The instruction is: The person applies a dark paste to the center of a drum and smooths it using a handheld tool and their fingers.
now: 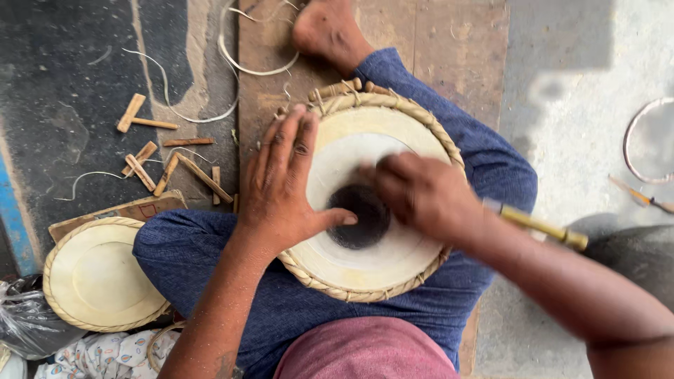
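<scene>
On my lap, my left hand [284, 186] lies flat and open, steadying the drum head [365, 196]; my right hand [421, 193] is curled on the dark centre patch [358, 217], gripping a wooden-handled tool [544, 228]. Pressing unevenly could smear the patch; wooden pegs [165, 168] lie beyond

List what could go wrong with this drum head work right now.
The right hand is blurred, rubbing the black centre patch of the round cream braided-rim drum head; it could smear the patch. The drum rests on the lap, steadied only by the left hand, so it might slip. The loose wooden wedges lie near the knee.
</scene>
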